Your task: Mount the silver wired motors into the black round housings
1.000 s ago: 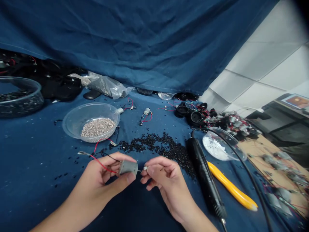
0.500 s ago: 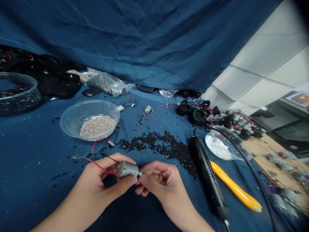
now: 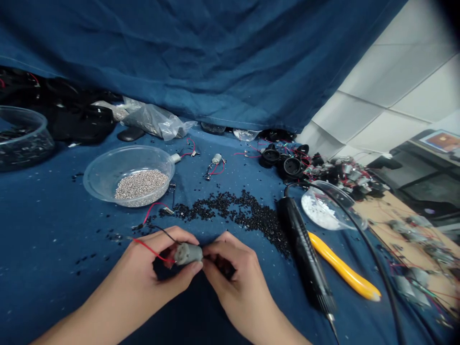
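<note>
Motor (image 3: 189, 254) above the tablecloth (image 3: 53, 244)

Your left hand (image 3: 149, 266) grasps the motor; your right hand (image 3: 237, 268) bends its fingers at the motor's right end, their grip impossible to tell. Beyond lie black bits (image 3: 264, 223); past the tablecloth's right edge, a screen (image 3: 443, 142) is too blurred to read.

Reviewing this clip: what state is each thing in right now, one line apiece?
Grey cylindrical motor: held, red and black wires attached.
Left hand: gripping the motor.
Right hand: fingertips together at the motor's end.
Large round clear plastic bowl: uncovered, partly filled with small silvery pieces.
Small clear plastic bowl: uncovered, holding white bits.
Tiny black pieces: loose, spread across the blue cloth.
Black cylindrical corded tool: lying down; power state unclear.
</note>
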